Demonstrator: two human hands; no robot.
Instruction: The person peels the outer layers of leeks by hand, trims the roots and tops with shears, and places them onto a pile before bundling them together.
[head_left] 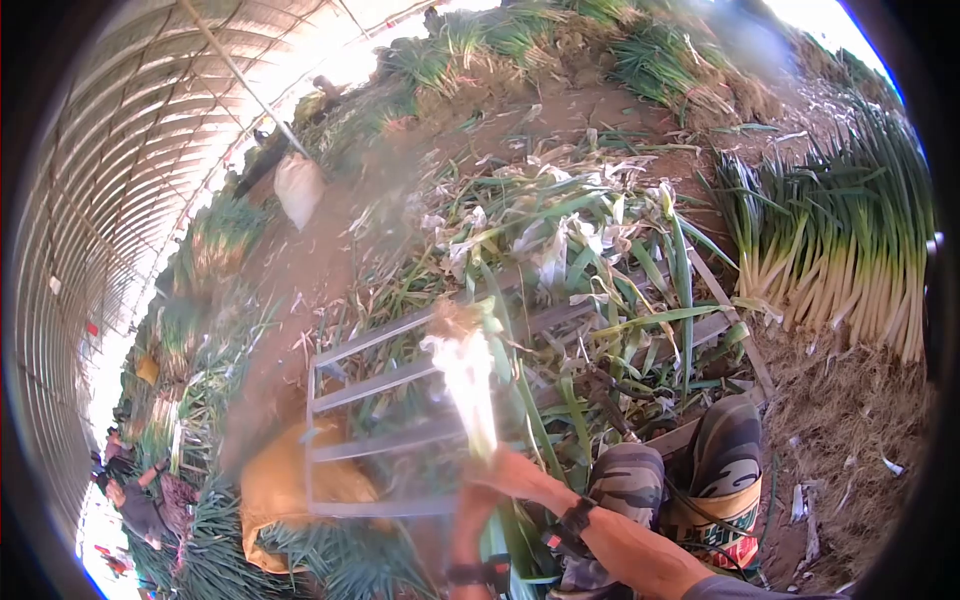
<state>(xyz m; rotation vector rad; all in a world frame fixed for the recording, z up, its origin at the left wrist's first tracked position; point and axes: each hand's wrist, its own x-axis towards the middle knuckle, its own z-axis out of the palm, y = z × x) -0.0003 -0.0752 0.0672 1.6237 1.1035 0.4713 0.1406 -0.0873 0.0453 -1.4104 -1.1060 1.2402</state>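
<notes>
Both of my hands meet low in the middle of the head view. My right hand [520, 475] reaches in from the lower right, with a dark strap on its wrist, and grips the base of a green onion stalk [468, 385]. The stalk's white shaft stands up, bright and blurred, with earthy roots at its top. My left hand [474, 505] rises from below, close against the same stalk and partly hidden behind the right hand. The stalk's green leaves [505, 560] hang down between my arms. A grey metal frame [385, 385] lies just behind the stalk.
Stripped leaves and husks [560, 230] are heaped ahead. A stacked row of green onions [850, 260] lies at right on bare soil. My camouflage knee [630, 480] and boot [730, 450] are lower right. A yellow sack [275, 485], a white sack [298, 188] and crouching people [130, 495] are at left.
</notes>
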